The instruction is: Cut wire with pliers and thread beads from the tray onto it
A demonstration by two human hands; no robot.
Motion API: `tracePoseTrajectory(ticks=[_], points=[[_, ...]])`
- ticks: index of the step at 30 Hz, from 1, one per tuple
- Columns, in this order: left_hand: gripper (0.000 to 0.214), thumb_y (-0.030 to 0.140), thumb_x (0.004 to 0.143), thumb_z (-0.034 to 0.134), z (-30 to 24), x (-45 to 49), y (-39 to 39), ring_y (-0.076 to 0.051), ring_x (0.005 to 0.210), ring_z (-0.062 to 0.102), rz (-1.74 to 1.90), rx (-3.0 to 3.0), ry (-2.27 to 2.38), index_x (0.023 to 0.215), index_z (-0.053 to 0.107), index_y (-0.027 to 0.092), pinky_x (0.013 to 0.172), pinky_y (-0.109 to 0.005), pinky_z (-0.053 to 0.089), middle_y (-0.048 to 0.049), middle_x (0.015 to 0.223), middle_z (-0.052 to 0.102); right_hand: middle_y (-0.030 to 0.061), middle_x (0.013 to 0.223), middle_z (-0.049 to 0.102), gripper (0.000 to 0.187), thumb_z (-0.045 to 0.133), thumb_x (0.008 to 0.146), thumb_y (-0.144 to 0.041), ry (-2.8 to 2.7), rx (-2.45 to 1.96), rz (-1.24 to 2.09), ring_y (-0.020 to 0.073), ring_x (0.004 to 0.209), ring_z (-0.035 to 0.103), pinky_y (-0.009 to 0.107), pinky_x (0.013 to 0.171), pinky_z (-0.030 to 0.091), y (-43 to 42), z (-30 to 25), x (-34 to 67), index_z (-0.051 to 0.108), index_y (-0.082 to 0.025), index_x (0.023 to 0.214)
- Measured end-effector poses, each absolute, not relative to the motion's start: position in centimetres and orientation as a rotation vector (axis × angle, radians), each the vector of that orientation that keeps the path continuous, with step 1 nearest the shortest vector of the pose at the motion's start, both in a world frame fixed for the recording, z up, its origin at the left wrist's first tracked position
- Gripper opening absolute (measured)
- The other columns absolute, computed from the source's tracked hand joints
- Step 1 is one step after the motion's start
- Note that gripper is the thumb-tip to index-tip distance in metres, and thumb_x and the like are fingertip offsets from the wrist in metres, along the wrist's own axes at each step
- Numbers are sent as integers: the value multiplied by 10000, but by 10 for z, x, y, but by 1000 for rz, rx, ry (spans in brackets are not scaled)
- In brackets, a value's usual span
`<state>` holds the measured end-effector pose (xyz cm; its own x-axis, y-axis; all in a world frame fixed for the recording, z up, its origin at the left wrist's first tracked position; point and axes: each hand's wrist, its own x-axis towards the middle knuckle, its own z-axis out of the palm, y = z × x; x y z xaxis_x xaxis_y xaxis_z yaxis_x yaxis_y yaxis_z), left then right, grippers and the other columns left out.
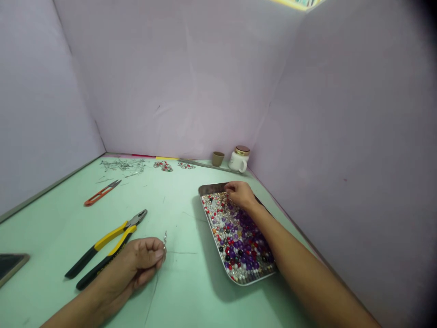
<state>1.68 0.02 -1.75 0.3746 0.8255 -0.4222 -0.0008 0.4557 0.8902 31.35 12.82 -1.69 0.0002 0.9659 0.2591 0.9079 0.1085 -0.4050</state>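
Observation:
My left hand [145, 259] is closed in a pinch on a thin wire. A small shiny twisted or beaded end [165, 238] sticks up past its fingertips, and thin strands run to the right and down toward the front. Over the far end of a metal tray [226, 273], my right hand [240, 193] has its fingers curled together at the beads; whatever they hold is too small to make out. Loose beads [239, 232] in purple, red, clear, white and black cover the tray's bottom. Combination pliers [112, 241] with yellow and black handles lie beside my left hand.
Orange thread snips [102, 193] lie at the left, near a pile of cut wires [123, 166]. Red-and-clear beaded pieces [163, 166] sit at the back. A brown cup [217, 159] and white lidded mug [239, 159] stand by the wall. A dark-faced flat object [12, 266] is at the left edge.

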Motion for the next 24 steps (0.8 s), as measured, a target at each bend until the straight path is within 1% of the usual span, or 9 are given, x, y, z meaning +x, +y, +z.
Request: tracePoseTrajectory(ticks=[4, 6, 10, 14, 19, 24], points=[[182, 272, 699, 534, -17, 17, 2, -2, 349, 181, 658, 939, 1050, 602, 470, 132, 388, -191, 84, 52, 500, 408, 27, 825, 676, 237, 476, 686, -203, -2016, -1802, 211, 164, 757, 585, 223, 673, 401, 125, -12, 312, 676, -197, 812], [188, 276, 697, 538, -17, 18, 2, -3, 344, 181, 654, 941, 1048, 597, 464, 134, 387, -192, 81, 56, 487, 399, 28, 778, 677, 216, 499, 661, -196, -2073, -1799, 264, 160, 715, 582, 216, 634, 399, 123, -7, 315, 682, -184, 775], [205, 294, 682, 558, -16, 18, 1, -3, 342, 184, 647, 960, 1056, 597, 459, 136, 387, -195, 76, 56, 487, 399, 11, 702, 676, 187, 541, 618, -176, -2215, -1767, 480, 135, 640, 583, 179, 548, 399, 116, 3, 325, 684, -164, 736], [216, 316, 682, 559, -15, 18, 0, -1, 346, 169, 660, 959, 1069, 608, 464, 135, 390, -198, 74, 54, 500, 397, -8, 670, 677, 168, 592, 576, -166, -2325, -1737, 676, 130, 625, 590, 166, 530, 411, 112, 3, 334, 690, -167, 713], [179, 291, 695, 551, -15, 18, 1, -3, 354, 179, 661, 959, 1067, 641, 480, 136, 396, -196, 92, 52, 520, 408, 12, 627, 666, 162, 585, 556, -132, -2347, -1799, 634, 135, 575, 574, 187, 502, 391, 115, -3, 340, 690, -151, 678], [192, 301, 711, 540, -15, 17, 0, -1, 359, 176, 656, 964, 1061, 639, 479, 133, 397, -195, 91, 44, 540, 419, 6, 685, 677, 173, 601, 576, -169, -2401, -1770, 640, 129, 614, 584, 176, 532, 399, 114, -1, 337, 691, -168, 724]])
